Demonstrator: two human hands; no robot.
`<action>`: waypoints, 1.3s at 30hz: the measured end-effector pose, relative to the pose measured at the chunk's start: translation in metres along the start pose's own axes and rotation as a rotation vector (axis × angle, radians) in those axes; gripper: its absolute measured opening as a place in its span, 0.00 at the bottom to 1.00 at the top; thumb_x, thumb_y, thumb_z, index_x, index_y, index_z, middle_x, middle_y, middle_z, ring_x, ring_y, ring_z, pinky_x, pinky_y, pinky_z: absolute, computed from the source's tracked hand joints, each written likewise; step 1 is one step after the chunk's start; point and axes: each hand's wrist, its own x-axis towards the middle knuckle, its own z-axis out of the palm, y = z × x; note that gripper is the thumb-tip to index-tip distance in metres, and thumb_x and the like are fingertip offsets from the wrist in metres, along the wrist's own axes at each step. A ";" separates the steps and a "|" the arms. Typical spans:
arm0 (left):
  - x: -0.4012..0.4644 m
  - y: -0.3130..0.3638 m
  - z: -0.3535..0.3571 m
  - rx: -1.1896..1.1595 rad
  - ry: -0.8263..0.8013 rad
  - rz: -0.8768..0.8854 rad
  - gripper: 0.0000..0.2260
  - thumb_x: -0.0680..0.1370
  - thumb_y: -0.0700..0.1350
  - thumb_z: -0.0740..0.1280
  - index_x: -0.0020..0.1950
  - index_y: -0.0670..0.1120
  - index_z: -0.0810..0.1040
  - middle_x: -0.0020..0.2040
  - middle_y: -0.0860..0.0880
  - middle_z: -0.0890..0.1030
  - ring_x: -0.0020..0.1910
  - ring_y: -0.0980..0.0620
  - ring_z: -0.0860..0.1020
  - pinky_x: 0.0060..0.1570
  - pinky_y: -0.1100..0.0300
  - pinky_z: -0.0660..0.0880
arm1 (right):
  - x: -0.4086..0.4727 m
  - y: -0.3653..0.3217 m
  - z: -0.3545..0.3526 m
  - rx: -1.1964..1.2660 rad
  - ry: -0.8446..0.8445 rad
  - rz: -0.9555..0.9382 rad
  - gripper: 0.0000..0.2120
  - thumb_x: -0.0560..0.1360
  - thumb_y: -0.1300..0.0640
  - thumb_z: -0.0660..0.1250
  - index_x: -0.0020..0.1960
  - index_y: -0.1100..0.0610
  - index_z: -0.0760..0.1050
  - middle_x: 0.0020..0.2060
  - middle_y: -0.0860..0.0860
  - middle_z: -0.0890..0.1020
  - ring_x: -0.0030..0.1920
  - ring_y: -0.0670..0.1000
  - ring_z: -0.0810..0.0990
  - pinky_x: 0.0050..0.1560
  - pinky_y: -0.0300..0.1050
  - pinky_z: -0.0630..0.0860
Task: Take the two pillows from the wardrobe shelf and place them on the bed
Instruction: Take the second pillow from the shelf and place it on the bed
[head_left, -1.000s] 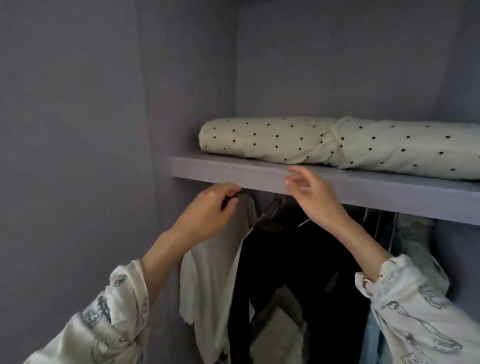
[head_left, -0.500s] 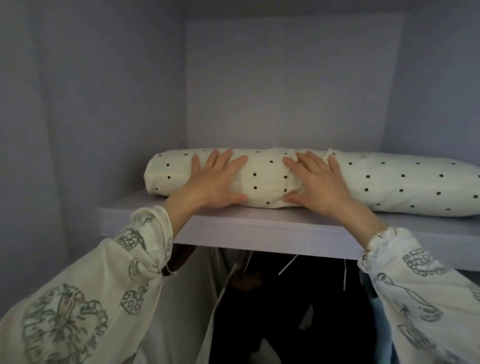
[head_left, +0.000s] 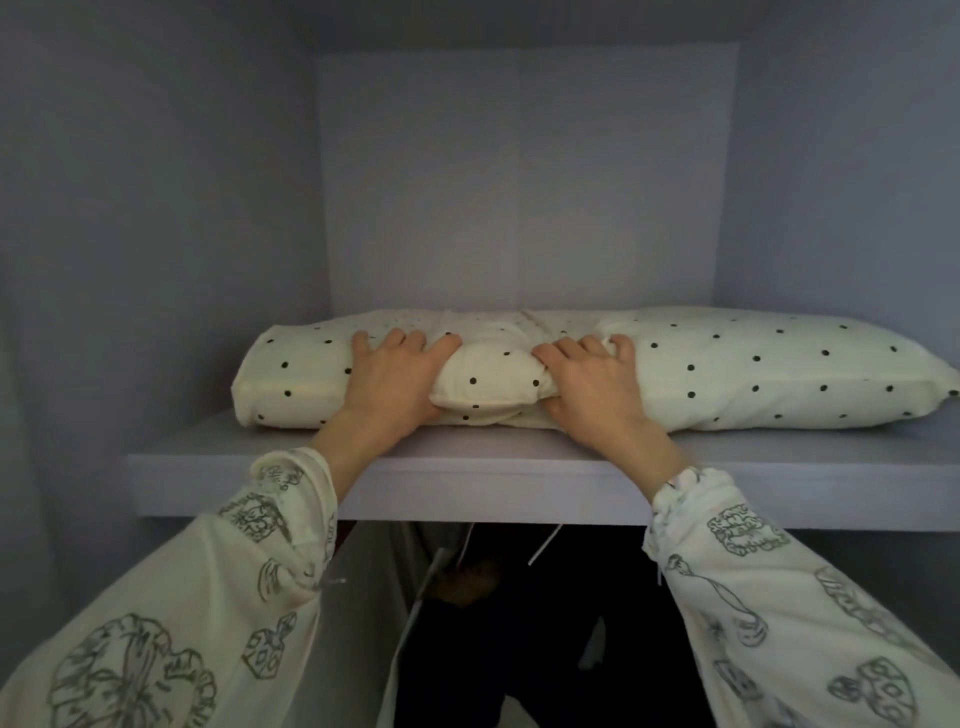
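Note:
Two cream pillows with black dots lie end to end on the grey wardrobe shelf (head_left: 467, 467). The left pillow (head_left: 296, 371) and the right pillow (head_left: 769, 374) meet in the middle, where the fabric bunches into a bulge. My left hand (head_left: 397, 374) presses on the left pillow with its fingers curled into the cloth. My right hand (head_left: 587, 382) clutches the inner end of the right pillow the same way. Both hands squeeze the bunched part between them.
The wardrobe's grey side walls (head_left: 156, 234) and back wall (head_left: 524, 182) close in the shelf. Below the shelf hang dark clothes (head_left: 519, 623) and a light garment (head_left: 384, 597). Above the pillows the compartment has free height.
My hands rose from under the shelf onto the pillows, first lying flat, and now curl into the fabric and bunch the middle together. The view has moved closer and higher.

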 end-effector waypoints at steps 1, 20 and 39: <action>-0.006 0.004 -0.007 0.010 0.007 -0.003 0.31 0.69 0.59 0.69 0.69 0.55 0.62 0.59 0.45 0.75 0.59 0.43 0.71 0.62 0.39 0.61 | -0.005 0.000 -0.004 0.014 0.007 -0.004 0.21 0.70 0.53 0.65 0.64 0.50 0.70 0.59 0.50 0.78 0.60 0.55 0.73 0.63 0.56 0.56; -0.181 0.086 -0.115 0.111 0.157 -0.124 0.32 0.66 0.67 0.59 0.63 0.48 0.72 0.52 0.41 0.76 0.49 0.41 0.74 0.52 0.43 0.68 | -0.138 0.006 -0.084 0.239 0.329 -0.244 0.22 0.60 0.59 0.75 0.54 0.57 0.78 0.50 0.53 0.82 0.51 0.57 0.79 0.64 0.60 0.58; -0.156 0.080 -0.088 -0.193 -0.015 -0.167 0.32 0.72 0.69 0.43 0.72 0.57 0.60 0.70 0.51 0.69 0.67 0.48 0.66 0.67 0.41 0.57 | -0.125 0.013 -0.110 0.452 0.121 -0.101 0.31 0.74 0.36 0.46 0.66 0.51 0.71 0.59 0.47 0.76 0.62 0.50 0.69 0.61 0.47 0.54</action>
